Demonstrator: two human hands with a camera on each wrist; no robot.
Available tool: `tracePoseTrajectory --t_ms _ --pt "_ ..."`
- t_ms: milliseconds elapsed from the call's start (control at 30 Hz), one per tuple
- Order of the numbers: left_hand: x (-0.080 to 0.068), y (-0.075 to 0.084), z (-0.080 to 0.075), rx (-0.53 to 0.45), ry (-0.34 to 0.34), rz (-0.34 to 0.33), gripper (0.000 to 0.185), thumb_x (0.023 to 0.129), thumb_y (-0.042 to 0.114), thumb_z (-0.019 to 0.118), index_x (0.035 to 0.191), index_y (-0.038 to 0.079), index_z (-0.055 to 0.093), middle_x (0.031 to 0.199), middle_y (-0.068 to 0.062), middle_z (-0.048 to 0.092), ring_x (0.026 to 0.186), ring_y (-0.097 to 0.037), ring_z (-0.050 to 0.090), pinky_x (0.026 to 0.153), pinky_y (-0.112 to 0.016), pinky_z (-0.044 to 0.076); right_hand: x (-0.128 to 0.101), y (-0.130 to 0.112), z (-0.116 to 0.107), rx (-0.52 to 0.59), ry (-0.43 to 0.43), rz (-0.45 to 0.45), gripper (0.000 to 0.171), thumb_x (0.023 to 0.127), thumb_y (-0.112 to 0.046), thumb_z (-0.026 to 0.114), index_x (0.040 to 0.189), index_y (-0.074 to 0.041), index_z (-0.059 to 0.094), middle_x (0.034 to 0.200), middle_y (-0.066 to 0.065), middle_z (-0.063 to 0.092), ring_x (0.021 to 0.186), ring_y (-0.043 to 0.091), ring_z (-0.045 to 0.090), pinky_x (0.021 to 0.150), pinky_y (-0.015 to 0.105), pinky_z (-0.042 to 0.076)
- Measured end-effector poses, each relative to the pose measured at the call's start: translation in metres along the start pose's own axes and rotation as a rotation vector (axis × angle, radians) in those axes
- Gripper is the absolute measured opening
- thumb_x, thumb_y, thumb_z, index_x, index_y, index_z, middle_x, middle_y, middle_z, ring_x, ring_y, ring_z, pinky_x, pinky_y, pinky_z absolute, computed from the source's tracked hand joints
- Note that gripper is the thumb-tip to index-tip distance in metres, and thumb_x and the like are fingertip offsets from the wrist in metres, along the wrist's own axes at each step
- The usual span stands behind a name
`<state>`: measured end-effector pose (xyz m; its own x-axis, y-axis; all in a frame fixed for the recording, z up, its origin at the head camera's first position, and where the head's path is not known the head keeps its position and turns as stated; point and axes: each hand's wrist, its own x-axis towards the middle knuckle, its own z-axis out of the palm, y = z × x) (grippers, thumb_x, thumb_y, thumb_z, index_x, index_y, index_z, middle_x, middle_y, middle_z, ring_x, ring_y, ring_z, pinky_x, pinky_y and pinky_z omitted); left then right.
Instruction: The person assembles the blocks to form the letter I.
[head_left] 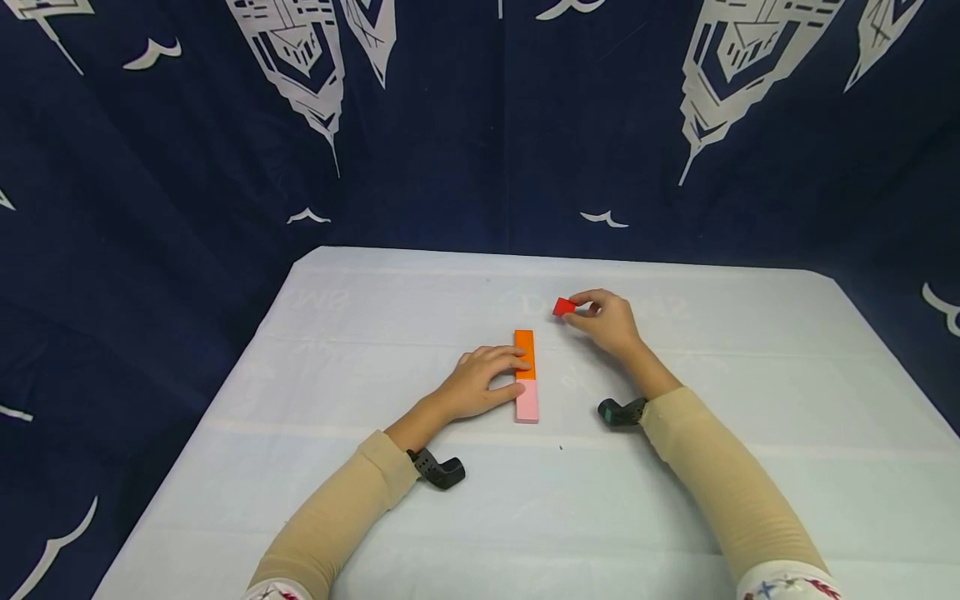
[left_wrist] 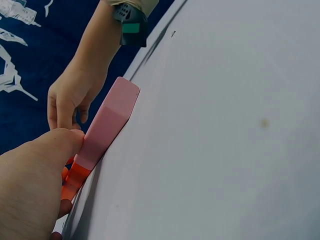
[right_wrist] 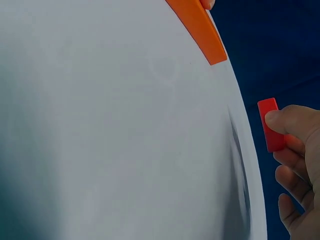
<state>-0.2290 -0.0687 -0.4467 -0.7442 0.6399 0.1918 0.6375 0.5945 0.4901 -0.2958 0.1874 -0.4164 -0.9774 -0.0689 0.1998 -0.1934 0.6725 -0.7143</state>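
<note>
The right hand [head_left: 609,321] pinches a small red block [head_left: 564,307] between thumb and fingertips, held just beyond and to the right of the far end of the orange block [head_left: 525,353]. The orange block and the pink block [head_left: 527,402] lie end to end on the worktop [head_left: 750,500], their shared long axis running straight away from the person. The left hand [head_left: 480,382] rests on that pair from the left, fingers laid loosely across the join, gripping nothing. The right hand is the nearer to the row's far end.
</note>
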Motion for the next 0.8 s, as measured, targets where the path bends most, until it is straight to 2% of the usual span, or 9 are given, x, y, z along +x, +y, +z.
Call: tracePoseTrajectory --t_ms 467,800 --pt "0.001 -0.001 -0.001 0.008 -0.02 -0.008 0.039 0.092 0.043 0.051 0.125 0.025 0.056 0.139 0.006 0.042 0.127 -0.016 0.034 0.097 -0.041 0.027 0.003 -0.012 0.017 0.034 -0.051 -0.042 0.031 0.079 -0.02 0.073 0.105 -0.005 0.067 0.095 0.012 0.06 0.08 0.025 0.046 0.064 0.033 0.035" --pt "0.001 -0.002 0.0 0.002 -0.01 -0.002 0.039 0.092 0.044 0.051 0.125 0.025 0.056 0.139 0.007 0.042 0.127 -0.016 0.034 0.096 -0.041 0.028 0.005 -0.018 0.027 0.03 -0.064 -0.087 0.029 0.079 -0.018 0.073 0.104 -0.005 0.069 0.097 0.012 0.062 0.08 0.024 0.048 0.066 0.033 0.036"
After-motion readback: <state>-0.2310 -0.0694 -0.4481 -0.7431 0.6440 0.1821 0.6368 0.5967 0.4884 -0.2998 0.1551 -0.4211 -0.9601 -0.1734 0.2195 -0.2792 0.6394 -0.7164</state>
